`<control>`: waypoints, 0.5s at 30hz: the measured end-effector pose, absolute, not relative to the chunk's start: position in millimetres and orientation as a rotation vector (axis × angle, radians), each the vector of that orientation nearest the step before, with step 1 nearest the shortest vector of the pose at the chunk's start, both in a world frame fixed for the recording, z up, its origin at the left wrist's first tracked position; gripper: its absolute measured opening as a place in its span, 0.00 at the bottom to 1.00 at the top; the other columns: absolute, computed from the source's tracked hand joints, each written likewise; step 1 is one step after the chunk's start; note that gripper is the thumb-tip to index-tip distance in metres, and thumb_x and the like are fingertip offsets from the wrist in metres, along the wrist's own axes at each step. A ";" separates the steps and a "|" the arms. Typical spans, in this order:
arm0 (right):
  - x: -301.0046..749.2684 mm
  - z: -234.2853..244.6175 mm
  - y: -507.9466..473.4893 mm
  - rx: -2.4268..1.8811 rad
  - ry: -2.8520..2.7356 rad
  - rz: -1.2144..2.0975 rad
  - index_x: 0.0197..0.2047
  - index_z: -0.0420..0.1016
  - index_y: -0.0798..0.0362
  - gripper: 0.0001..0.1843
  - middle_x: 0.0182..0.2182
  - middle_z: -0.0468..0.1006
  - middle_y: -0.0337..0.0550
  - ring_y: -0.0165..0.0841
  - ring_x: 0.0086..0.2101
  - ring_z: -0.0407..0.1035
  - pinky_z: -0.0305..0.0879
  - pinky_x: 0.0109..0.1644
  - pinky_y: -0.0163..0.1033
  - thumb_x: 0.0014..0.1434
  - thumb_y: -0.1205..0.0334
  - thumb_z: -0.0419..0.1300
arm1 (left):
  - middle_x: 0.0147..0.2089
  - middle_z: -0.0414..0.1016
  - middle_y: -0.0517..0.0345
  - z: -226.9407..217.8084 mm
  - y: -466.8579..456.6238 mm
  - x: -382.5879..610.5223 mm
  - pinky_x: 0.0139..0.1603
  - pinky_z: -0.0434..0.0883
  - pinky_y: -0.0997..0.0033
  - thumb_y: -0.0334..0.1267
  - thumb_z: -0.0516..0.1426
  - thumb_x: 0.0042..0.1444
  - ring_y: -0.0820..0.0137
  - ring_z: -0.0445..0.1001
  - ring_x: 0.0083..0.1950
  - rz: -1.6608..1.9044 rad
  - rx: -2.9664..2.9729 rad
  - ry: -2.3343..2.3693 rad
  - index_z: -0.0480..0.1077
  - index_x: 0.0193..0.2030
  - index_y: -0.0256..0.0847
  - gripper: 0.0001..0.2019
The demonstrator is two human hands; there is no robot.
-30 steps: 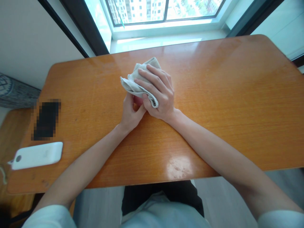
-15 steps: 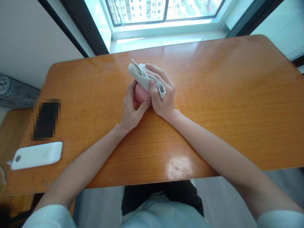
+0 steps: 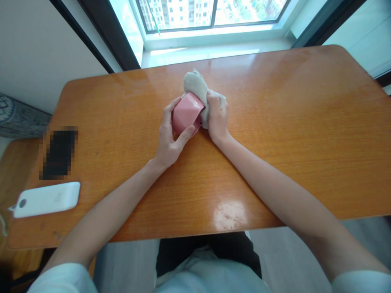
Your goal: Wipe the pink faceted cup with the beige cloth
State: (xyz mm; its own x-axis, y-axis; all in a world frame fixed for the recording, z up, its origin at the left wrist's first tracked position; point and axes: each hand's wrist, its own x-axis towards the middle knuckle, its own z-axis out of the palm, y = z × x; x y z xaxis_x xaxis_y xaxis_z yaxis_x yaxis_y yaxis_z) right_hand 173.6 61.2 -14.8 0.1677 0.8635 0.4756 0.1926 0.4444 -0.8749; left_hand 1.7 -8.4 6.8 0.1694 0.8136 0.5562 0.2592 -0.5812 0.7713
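Note:
A glossy pink object with flat facets [image 3: 187, 112] is gripped by my left hand [image 3: 169, 136], with the thumb at its near side and the fingers round its left side. Its exact kind I cannot make out. My right hand [image 3: 218, 120] is closed round a pale grey cloth [image 3: 195, 84]. The bunched cloth presses against the far and right sides of the pink object and hides part of it. Both hands are over the middle of the wooden table [image 3: 275, 134].
At the table's left side lies a white oblong device [image 3: 47, 200], with a blurred-out dark rectangle [image 3: 59, 152] just beyond it. A window [image 3: 214, 16] with a sill is behind the table's far edge. A patterned grey-blue fabric item [image 3: 23, 118] stands at the left.
My right hand has moved the cloth off the top of the pink object to its far right side, uncovering the faceted surface. My left hand has stayed nearly in place.

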 end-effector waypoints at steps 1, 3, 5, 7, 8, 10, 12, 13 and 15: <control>175.2 -15.7 63.7 -1.042 -1.318 0.672 0.43 0.81 0.51 0.35 0.31 0.80 0.35 0.34 0.37 0.80 0.80 0.48 0.40 0.79 0.33 0.44 | 0.78 0.67 0.46 6.4 -8.3 1.6 0.82 0.67 0.45 0.67 0.62 0.67 0.49 0.69 0.79 1.421 1.937 1.020 0.58 0.77 0.51 0.40; 177.2 -16.5 66.9 -1.049 -1.265 0.751 0.38 0.80 0.50 0.36 0.26 0.76 0.33 0.32 0.32 0.78 0.79 0.43 0.37 0.78 0.32 0.45 | 0.78 0.67 0.46 5.5 -7.9 1.3 0.82 0.68 0.44 0.67 0.62 0.67 0.49 0.69 0.79 1.420 1.938 1.036 0.58 0.77 0.52 0.40; 177.3 -16.7 67.6 -1.058 -1.243 0.778 0.38 0.80 0.50 0.35 0.25 0.75 0.33 0.32 0.31 0.77 0.78 0.42 0.37 0.78 0.33 0.46 | 0.78 0.67 0.46 4.8 -7.7 0.7 0.82 0.67 0.44 0.66 0.62 0.68 0.50 0.69 0.79 1.418 1.940 1.039 0.58 0.77 0.52 0.39; 175.8 -15.7 65.3 -1.067 -1.261 0.726 0.41 0.82 0.51 0.34 0.28 0.78 0.34 0.33 0.34 0.79 0.80 0.46 0.39 0.78 0.34 0.46 | 0.79 0.66 0.46 4.9 -7.7 0.1 0.82 0.67 0.45 0.66 0.62 0.68 0.50 0.68 0.79 1.423 1.940 1.027 0.58 0.77 0.52 0.39; 174.6 -14.4 62.8 -1.068 -1.292 0.678 0.44 0.83 0.51 0.34 0.31 0.81 0.35 0.34 0.37 0.81 0.81 0.48 0.41 0.79 0.35 0.45 | 0.79 0.66 0.46 5.3 -7.9 -0.3 0.83 0.66 0.45 0.66 0.62 0.68 0.50 0.68 0.79 1.423 1.940 1.020 0.58 0.77 0.52 0.39; 172.3 -9.9 55.5 -1.055 -1.396 0.557 0.52 0.83 0.50 0.33 0.40 0.86 0.39 0.37 0.45 0.84 0.81 0.56 0.46 0.80 0.37 0.43 | 0.79 0.66 0.46 6.5 -8.4 -0.9 0.83 0.65 0.45 0.66 0.62 0.68 0.49 0.67 0.80 1.418 1.938 1.014 0.58 0.77 0.51 0.39; 171.2 -2.8 46.0 -1.011 -1.523 0.432 0.58 0.82 0.48 0.32 0.50 0.88 0.44 0.40 0.56 0.83 0.79 0.64 0.50 0.81 0.40 0.41 | 0.79 0.66 0.46 7.2 -8.6 -1.3 0.84 0.64 0.45 0.66 0.62 0.68 0.49 0.66 0.81 1.416 1.933 1.011 0.59 0.77 0.51 0.39; 171.2 1.2 41.1 -0.986 -1.580 0.375 0.62 0.81 0.47 0.32 0.56 0.87 0.45 0.41 0.60 0.81 0.77 0.68 0.52 0.81 0.41 0.41 | 0.79 0.66 0.46 6.8 -8.5 -1.3 0.84 0.64 0.45 0.65 0.63 0.68 0.49 0.66 0.81 1.419 1.927 1.009 0.59 0.77 0.52 0.38; 172.4 8.7 32.5 -0.950 -1.676 0.274 0.66 0.78 0.44 0.30 0.65 0.83 0.46 0.41 0.67 0.77 0.72 0.74 0.55 0.81 0.44 0.41 | 0.79 0.66 0.47 4.1 -7.7 -1.1 0.84 0.64 0.46 0.65 0.63 0.67 0.50 0.67 0.80 1.434 1.910 1.007 0.60 0.77 0.53 0.38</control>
State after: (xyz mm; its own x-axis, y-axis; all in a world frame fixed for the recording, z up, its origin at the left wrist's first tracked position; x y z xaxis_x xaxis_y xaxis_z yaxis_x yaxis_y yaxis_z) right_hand 172.4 32.5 8.7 -0.0408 0.7056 0.7074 0.4439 0.6471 -0.6199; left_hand -1.1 -7.7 4.1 0.1532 0.8192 0.5527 0.2413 -0.5734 0.7830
